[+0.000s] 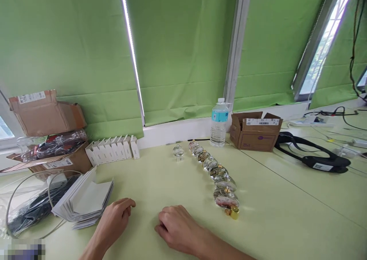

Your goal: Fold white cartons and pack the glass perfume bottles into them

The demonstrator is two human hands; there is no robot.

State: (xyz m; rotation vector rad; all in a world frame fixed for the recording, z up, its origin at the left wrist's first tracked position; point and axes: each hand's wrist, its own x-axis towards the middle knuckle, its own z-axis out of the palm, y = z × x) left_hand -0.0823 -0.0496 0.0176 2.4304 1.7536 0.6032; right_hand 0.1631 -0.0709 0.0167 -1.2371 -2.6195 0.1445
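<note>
My left hand (116, 216) rests on the pale green table with its fingers curled in and nothing visible in them. Just left of it lies a stack of folded white cards (90, 204). My right hand (179, 227) is closed in a loose fist on the table, with no object showing. Beyond it to the right, a slanting row of round glass bottles (218, 172) with gold-coloured tops runs away from me. A gold cap (234, 212) lies at the row's near end. One similar clear glass bottle (178, 151) stands apart, farther back.
Several small white boxes (114, 151) line up at the back left, beside cardboard boxes (51, 117). A water bottle (219, 122) and an open brown carton (255, 134) stand at the back. A black headset (312, 157) and cables lie right; a plastic-wrapped bundle (40, 202) lies left.
</note>
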